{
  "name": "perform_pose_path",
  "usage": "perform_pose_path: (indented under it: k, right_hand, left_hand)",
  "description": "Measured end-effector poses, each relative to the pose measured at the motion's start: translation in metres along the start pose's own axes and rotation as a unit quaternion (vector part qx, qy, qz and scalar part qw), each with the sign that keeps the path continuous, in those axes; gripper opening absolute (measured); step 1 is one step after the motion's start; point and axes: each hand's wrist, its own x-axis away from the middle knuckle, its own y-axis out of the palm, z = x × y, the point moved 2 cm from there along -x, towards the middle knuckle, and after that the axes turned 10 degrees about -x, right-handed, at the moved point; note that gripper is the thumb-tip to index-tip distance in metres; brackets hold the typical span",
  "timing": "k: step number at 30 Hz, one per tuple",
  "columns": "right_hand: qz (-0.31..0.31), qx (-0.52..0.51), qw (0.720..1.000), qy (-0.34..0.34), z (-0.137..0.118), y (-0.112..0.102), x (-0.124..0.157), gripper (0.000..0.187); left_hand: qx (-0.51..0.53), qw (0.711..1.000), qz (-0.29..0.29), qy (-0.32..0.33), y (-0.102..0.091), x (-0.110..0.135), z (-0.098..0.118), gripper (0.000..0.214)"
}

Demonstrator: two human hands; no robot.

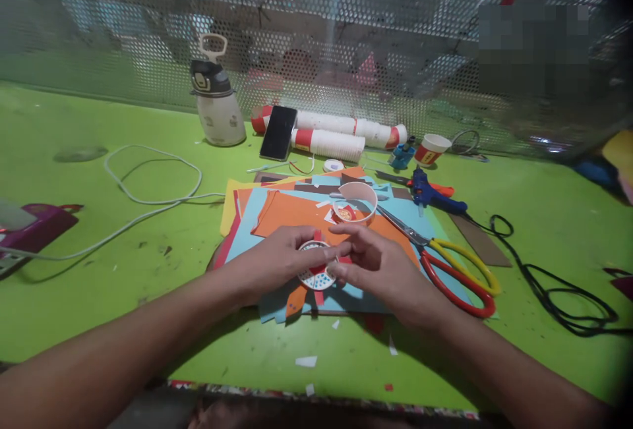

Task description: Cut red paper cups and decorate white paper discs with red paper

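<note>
Both my hands meet over a stack of coloured paper sheets. My left hand grips a small round white paper-cup bottom with blue dots and red strips. My right hand pinches the same piece from its right side, fingers closed on its edge. Just behind my hands lies a cut paper cup ring on the orange sheet. Scissors with red and yellow handles lie open to the right of my right hand.
A blue glue gun with a black cord lies at the right. Stacked paper cups, a phone, a bottle and a loose cup stand along the mesh wall. A white cable loops at the left.
</note>
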Motion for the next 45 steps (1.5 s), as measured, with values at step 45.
perform_pose_path:
  k: [45]
  right_hand:
    - [0.004, -0.041, 0.998, -0.041, -0.011, -0.017, -0.005, 0.029]
  left_hand:
    - [0.006, 0.998, -0.067, -0.018, -0.008, 0.007, -0.001, 0.007]
